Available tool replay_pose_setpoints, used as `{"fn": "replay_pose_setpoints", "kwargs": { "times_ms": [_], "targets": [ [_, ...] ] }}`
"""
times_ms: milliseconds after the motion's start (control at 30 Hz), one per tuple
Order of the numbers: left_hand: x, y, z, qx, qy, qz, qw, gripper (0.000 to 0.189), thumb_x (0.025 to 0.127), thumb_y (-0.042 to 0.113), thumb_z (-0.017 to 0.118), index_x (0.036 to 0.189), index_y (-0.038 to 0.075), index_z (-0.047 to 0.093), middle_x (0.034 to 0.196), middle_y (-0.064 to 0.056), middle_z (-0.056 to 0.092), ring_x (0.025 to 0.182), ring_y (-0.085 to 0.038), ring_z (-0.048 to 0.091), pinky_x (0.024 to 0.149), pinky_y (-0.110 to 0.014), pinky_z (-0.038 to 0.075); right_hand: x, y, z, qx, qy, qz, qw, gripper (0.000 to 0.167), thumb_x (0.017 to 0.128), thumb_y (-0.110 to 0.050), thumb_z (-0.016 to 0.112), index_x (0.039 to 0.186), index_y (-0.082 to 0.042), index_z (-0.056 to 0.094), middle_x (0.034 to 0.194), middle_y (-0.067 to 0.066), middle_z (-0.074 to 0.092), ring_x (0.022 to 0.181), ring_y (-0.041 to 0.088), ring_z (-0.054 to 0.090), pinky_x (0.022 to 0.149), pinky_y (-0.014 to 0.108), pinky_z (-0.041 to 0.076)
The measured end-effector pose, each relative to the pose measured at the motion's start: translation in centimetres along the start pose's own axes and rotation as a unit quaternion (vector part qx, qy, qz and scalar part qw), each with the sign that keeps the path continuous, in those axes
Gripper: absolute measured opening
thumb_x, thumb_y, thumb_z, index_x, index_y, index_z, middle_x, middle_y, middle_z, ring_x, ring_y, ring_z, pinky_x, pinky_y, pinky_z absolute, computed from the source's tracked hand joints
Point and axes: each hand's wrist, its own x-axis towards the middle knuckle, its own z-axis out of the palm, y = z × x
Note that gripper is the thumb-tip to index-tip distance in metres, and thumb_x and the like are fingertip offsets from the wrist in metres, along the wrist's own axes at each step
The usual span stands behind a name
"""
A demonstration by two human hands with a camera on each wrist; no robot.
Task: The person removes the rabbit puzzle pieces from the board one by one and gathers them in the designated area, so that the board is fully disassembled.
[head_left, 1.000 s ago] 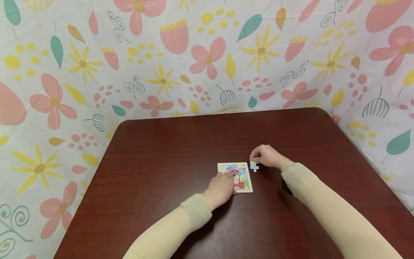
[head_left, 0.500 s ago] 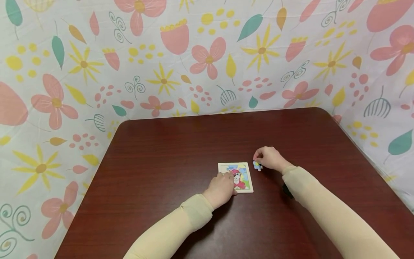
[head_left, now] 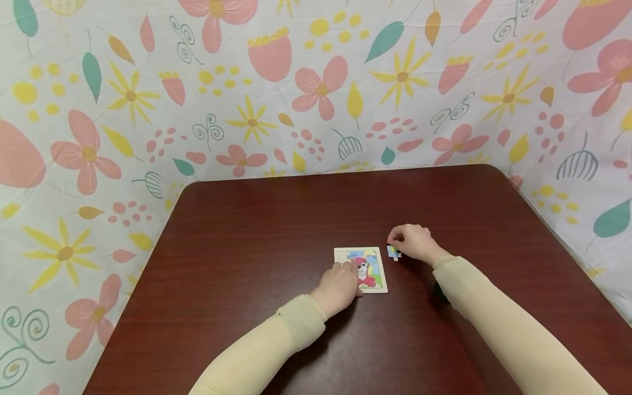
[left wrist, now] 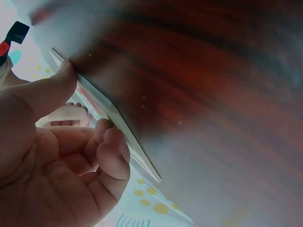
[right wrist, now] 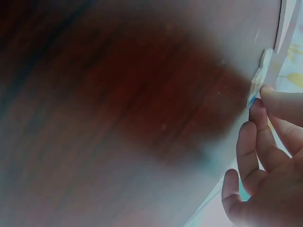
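A small framed jigsaw puzzle [head_left: 381, 270] lies on the table, showing a pink-and-white cartoon animal on blue and green. My left hand [head_left: 338, 288] covers its left side; in the left wrist view the thumb and curled fingers [left wrist: 113, 146] hold the frame's edge [left wrist: 138, 149]. Just to the right of the frame, my right hand [head_left: 415, 241] pinches a puzzle piece [head_left: 393, 252] with blue and yellow print between thumb and index finger. From the right wrist view, this piece [right wrist: 260, 75] appears edge-on, close over the table, with the other fingers loosely bent below.
The dark red-brown wooden table [head_left: 257, 230] stretches out around both hands, with rounded far corners. Behind it and at the sides hangs a white cloth [head_left: 276, 109] printed with flowers and leaves. A dark band [head_left: 439, 293] shows under the right wrist.
My right hand has shifted slightly right with the piece, widening the gap to the frame, and the piece has turned a little. The left hand stays on the puzzle.
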Motion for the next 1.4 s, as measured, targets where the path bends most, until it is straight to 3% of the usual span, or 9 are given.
{"fn": "replay_pose_setpoints", "kwargs": {
  "times_ms": [100, 233, 433, 533, 867, 1167, 1400],
  "targets": [
    [0.0, 0.0, 0.1, 0.003, -0.006, -0.002, 1.0, 0.061, 0.084, 0.046, 0.067, 0.127, 0.004, 0.058, 0.117, -0.007, 0.062, 0.093, -0.023, 0.06, 0.071, -0.03, 0.054, 0.2, -1.0, 0.2, 0.019, 0.017, -0.017, 0.9995, 0.007, 0.089, -0.013, 0.065, 0.087, -0.011, 0.071, 0.085, 0.001, 0.069, 0.078, 0.021, 0.058, 0.085, 0.057, 0.033],
    [0.0, 0.0, 0.1, 0.011, -0.01, -0.005, 0.9999, 0.06, 0.084, 0.046, 0.067, 0.127, 0.005, 0.059, 0.12, -0.006, 0.061, 0.096, -0.022, 0.06, 0.074, -0.029, 0.053, 0.7, -3.0, 0.9, 0.019, 0.029, -0.079, 0.9963, 0.005, 0.087, -0.013, 0.067, 0.089, -0.011, 0.072, 0.088, 0.001, 0.07, 0.084, 0.021, 0.062, 0.086, 0.053, 0.039],
    [-0.2, 0.3, 0.0, 0.028, 0.006, 0.002, 0.9996, 0.057, 0.084, 0.047, 0.066, 0.123, 0.006, 0.061, 0.108, -0.004, 0.063, 0.086, -0.019, 0.059, 0.066, -0.028, 0.053, 0.8, -5.5, 2.2, -0.068, 0.026, -0.188, 0.9794, 0.008, 0.082, -0.014, 0.073, 0.089, -0.017, 0.073, 0.084, -0.006, 0.065, 0.079, 0.017, 0.056, 0.078, 0.045, 0.039],
    [-0.3, 0.4, -0.1, 0.039, 0.014, 0.003, 0.9991, 0.056, 0.083, 0.047, 0.067, 0.121, 0.006, 0.062, 0.107, -0.003, 0.063, 0.085, -0.019, 0.059, 0.065, -0.028, 0.053, 0.7, -6.3, 2.6, -0.088, 0.016, -0.214, 0.9727, 0.011, 0.082, -0.015, 0.074, 0.092, -0.019, 0.074, 0.086, -0.005, 0.065, 0.082, 0.017, 0.055, 0.079, 0.045, 0.04],
    [-0.4, 0.5, -0.3, 0.066, 0.02, 0.008, 0.9976, 0.064, 0.082, 0.049, 0.066, 0.127, 0.005, 0.059, 0.106, -0.003, 0.063, 0.084, -0.017, 0.059, 0.063, -0.027, 0.052, 1.1, -7.5, 3.1, -0.093, -0.005, -0.228, 0.9693, 0.012, 0.083, -0.014, 0.073, 0.093, -0.02, 0.076, 0.084, -0.005, 0.063, 0.082, 0.018, 0.054, 0.077, 0.043, 0.041],
    [-0.4, 0.4, -0.4, 0.069, 0.024, 0.012, 0.9973, 0.057, 0.083, 0.049, 0.065, 0.121, 0.007, 0.062, 0.103, 0.0, 0.062, 0.081, -0.016, 0.058, 0.06, -0.026, 0.051, 1.0, -8.2, 3.2, -0.121, -0.022, -0.226, 0.9662, 0.014, 0.081, -0.01, 0.072, 0.088, -0.021, 0.077, 0.084, -0.005, 0.062, 0.083, 0.018, 0.052, 0.078, 0.045, 0.041],
    [-0.3, 0.3, -0.4, 0.079, 0.007, 0.011, 0.9968, 0.064, 0.085, 0.05, 0.062, 0.13, 0.004, 0.056, 0.108, 0.0, 0.062, 0.084, -0.016, 0.058, 0.062, -0.024, 0.051, 1.5, -8.2, 3.1, -0.098, -0.048, -0.215, 0.9706, 0.015, 0.086, -0.006, 0.065, 0.087, -0.018, 0.074, 0.085, -0.002, 0.062, 0.085, 0.021, 0.057, 0.077, 0.044, 0.045]
  ]
}}
